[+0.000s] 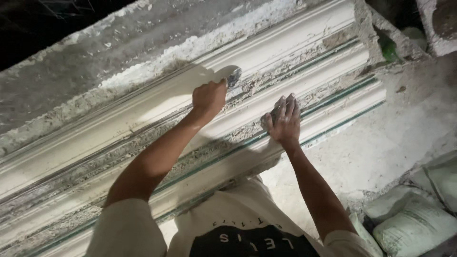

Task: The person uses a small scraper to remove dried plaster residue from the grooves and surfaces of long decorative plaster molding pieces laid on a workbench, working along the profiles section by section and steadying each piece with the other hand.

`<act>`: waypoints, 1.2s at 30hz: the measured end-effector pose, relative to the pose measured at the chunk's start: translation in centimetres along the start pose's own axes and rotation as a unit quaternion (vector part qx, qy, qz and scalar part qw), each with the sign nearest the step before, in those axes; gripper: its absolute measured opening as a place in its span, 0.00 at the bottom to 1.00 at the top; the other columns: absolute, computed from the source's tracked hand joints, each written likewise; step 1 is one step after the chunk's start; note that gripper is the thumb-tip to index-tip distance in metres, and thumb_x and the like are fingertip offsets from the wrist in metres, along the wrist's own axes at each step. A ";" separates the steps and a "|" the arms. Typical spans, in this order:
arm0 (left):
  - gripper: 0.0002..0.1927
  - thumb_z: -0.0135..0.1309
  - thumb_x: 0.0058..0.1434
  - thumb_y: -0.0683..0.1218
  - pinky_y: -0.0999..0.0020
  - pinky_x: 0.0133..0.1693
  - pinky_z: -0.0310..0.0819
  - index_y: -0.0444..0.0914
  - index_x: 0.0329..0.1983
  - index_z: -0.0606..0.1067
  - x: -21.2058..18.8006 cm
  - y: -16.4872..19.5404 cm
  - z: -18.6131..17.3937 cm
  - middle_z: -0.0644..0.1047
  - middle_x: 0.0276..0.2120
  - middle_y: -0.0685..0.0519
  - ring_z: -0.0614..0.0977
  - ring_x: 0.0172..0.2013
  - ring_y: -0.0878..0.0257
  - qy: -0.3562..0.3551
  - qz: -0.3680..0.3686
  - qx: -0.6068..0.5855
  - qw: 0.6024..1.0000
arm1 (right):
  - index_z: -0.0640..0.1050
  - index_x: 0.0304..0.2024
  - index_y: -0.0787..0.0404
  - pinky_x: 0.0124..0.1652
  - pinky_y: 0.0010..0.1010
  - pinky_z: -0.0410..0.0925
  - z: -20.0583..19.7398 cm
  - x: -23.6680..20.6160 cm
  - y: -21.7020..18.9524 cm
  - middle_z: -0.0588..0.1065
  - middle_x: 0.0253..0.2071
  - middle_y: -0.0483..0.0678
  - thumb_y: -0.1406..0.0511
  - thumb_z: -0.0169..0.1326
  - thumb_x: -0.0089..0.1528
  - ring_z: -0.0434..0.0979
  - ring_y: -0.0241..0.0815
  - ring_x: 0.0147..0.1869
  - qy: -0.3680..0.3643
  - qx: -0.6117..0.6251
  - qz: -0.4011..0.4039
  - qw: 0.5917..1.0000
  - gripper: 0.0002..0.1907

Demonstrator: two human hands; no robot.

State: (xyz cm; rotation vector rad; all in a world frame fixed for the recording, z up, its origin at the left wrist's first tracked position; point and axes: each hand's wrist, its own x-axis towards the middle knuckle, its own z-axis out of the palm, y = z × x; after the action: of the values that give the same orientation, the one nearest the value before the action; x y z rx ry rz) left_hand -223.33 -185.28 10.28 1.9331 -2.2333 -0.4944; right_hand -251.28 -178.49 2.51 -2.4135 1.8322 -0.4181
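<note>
A long white plaster moulding (143, 114) with several ridges and grooves runs diagonally from lower left to upper right. My left hand (208, 97) is closed around a small metal scraper (233, 76) whose blade touches the upper ridge of the moulding. My right hand (283, 119) rests flat, fingers together, on a lower ridge, and seems to press a small dark tool under the fingertips; that tool is mostly hidden. Rough grey plaster crumbs fill the grooves between the ridges.
A rough grey concrete surface (71, 71) lies beyond the moulding. Pale dusty floor (390, 138) spreads at the right. Several filled white sacks (414, 223) lie at the lower right. Broken masonry (395, 38) stands at the upper right.
</note>
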 end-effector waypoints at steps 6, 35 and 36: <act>0.12 0.47 0.63 0.42 0.47 0.30 0.79 0.39 0.44 0.80 1.8 0.9 1.4 0.81 0.26 0.40 0.85 0.29 0.45 0.064 0.022 0.005 0.998 | 0.61 0.72 0.74 0.70 0.61 0.57 -0.3 -0.3 -0.1 0.56 0.72 0.76 0.46 0.42 0.71 0.58 0.77 0.74 0.023 0.044 -0.002 0.999 0.41; 0.13 0.48 0.66 0.44 0.51 0.31 0.79 0.41 0.50 0.79 2.6 2.2 1.1 0.81 0.31 0.44 0.85 0.30 0.48 0.093 0.115 0.028 0.989 | 0.62 0.71 0.74 0.71 0.63 0.54 0.0 -0.4 0.2 0.57 0.72 0.76 0.48 0.44 0.70 0.57 0.78 0.74 0.026 0.004 -0.022 0.999 0.40; 0.15 0.49 0.65 0.43 0.52 0.30 0.79 0.40 0.54 0.78 2.7 2.9 1.2 0.81 0.31 0.45 0.85 0.30 0.50 0.115 0.125 0.047 0.984 | 0.62 0.72 0.75 0.70 0.63 0.54 0.1 -0.3 0.4 0.57 0.72 0.76 0.48 0.45 0.71 0.57 0.78 0.74 0.029 0.002 -0.026 0.999 0.40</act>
State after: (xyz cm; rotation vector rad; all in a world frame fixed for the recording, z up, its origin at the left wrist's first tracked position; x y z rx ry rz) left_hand -226.84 -187.46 9.89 1.6186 -2.3348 -0.1272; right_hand -251.67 -178.29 2.30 -2.4767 1.7928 -0.4992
